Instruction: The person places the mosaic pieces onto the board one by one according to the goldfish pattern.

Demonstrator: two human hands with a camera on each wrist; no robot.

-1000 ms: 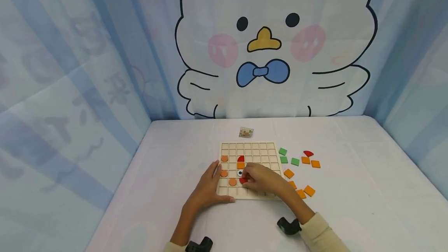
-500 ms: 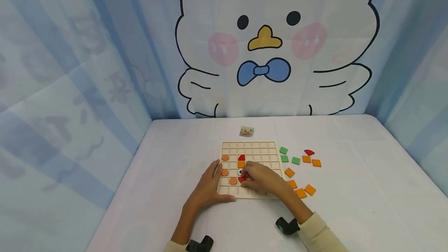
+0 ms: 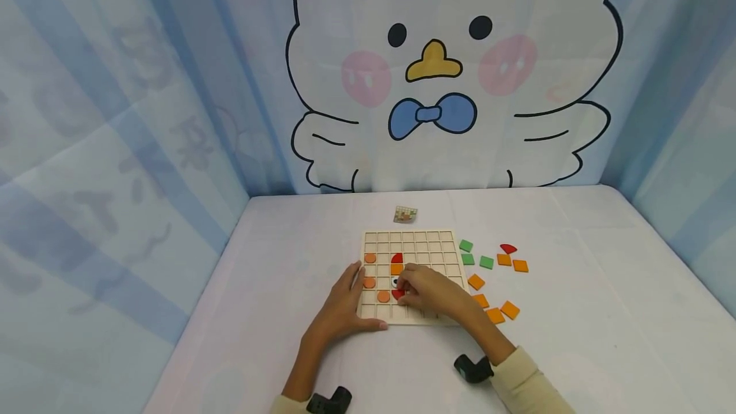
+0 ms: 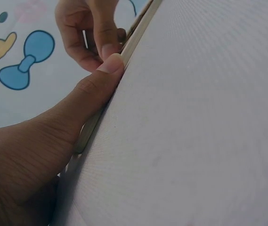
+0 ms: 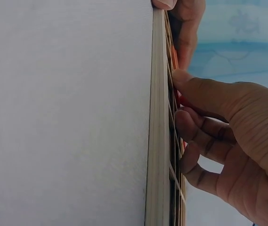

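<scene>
A pale wooden grid board (image 3: 425,248) lies on the table. My left hand (image 3: 339,312) rests at its near left corner, fingers straight along the left side and thumb on the front edge. Over the middle of the grid, my right hand (image 3: 434,292) has curled fingers and pinches a red rounded tile (image 3: 397,296) at the board, partly hidden by the fingertips. Just above it are an eye-patterned tile (image 3: 395,282), an orange square tile (image 3: 397,269) and a red quarter-circle tile (image 3: 397,258). Several orange round tiles (image 3: 383,297) sit in cells to the left.
Right of the board lie green square tiles (image 3: 486,263), several loose orange square tiles (image 3: 509,310) and a red quarter-circle piece (image 3: 508,248). A small patterned card (image 3: 405,214) is behind the board. A printed curtain (image 3: 425,158) hangs beyond the table (image 3: 287,241).
</scene>
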